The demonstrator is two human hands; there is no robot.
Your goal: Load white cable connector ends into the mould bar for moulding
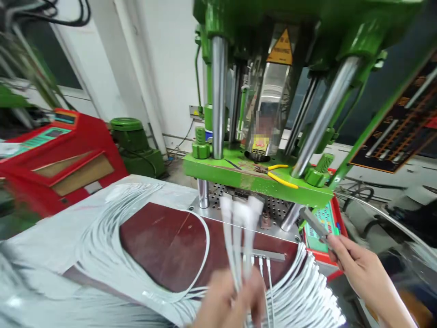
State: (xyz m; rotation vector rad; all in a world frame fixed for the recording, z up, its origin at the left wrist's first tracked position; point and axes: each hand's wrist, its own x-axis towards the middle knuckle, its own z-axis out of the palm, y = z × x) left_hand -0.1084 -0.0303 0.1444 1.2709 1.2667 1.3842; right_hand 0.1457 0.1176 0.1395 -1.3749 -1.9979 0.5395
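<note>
Gripping a few white cables (pixel 239 228) upright in the left hand (pixel 228 298), fingers clamped round them at the near edge of the bench (pixel 164 241), moulded ends pointing up just in front of the green press (pixel 252 175). Pinching a grey metal tool (pixel 316 223) in the right hand (pixel 358 269), fingers closed on it, off the bench's right edge and near the red panel (pixel 322 228). Lying fanned across the bench's left and near-right parts, more cables (pixel 102 246).
</note>
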